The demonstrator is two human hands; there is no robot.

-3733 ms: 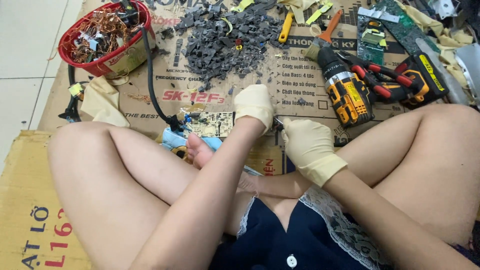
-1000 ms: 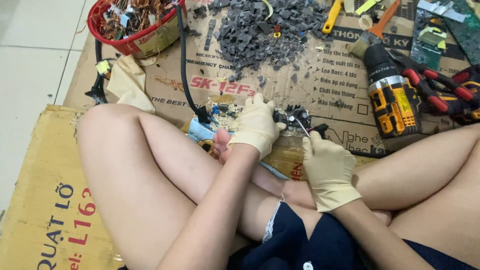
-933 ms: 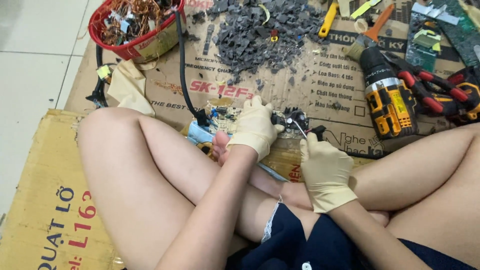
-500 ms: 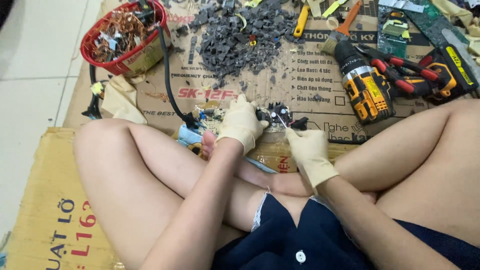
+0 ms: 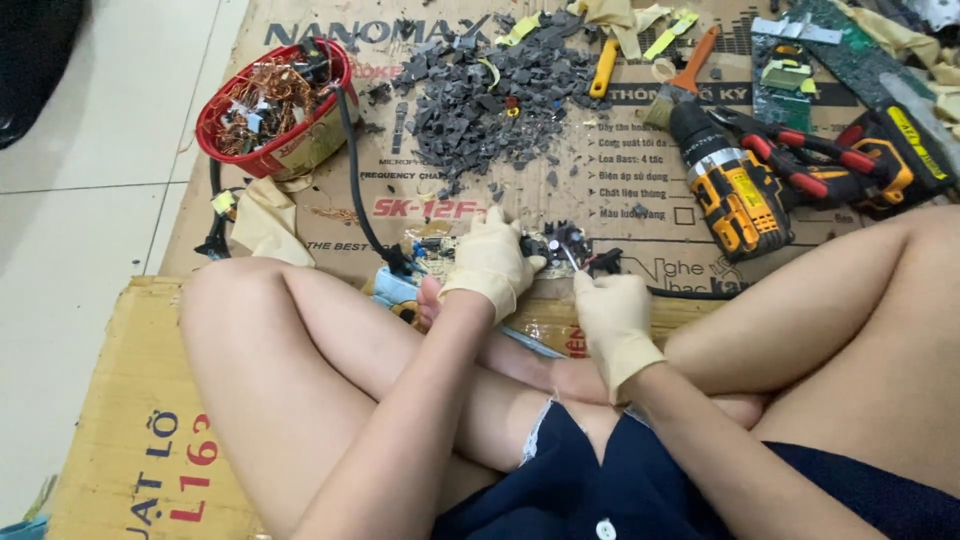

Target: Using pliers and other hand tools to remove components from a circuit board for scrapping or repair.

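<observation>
Rubber-gloved left hand [image 5: 492, 262] pins a small circuit board [image 5: 545, 245] on the cardboard [image 5: 330, 215] by the bare feet; right hand [image 5: 612, 312] has its fingers closed on a thin tool poking at it. One slip and that tip probably stabs a toe.

Cream rubber gloves, navy buttoned garment

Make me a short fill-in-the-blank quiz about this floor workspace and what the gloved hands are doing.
1. The red plastic basket holds tangled ____ wire.
2. Both hands, the left hand and the right hand, wear cream rubber ____.
3. The yellow-and-black cordless ____ lies on the printed cardboard sheet.
4. The left hand presses on a small ____ board.

Missing words: copper; gloves; drill; circuit
</observation>
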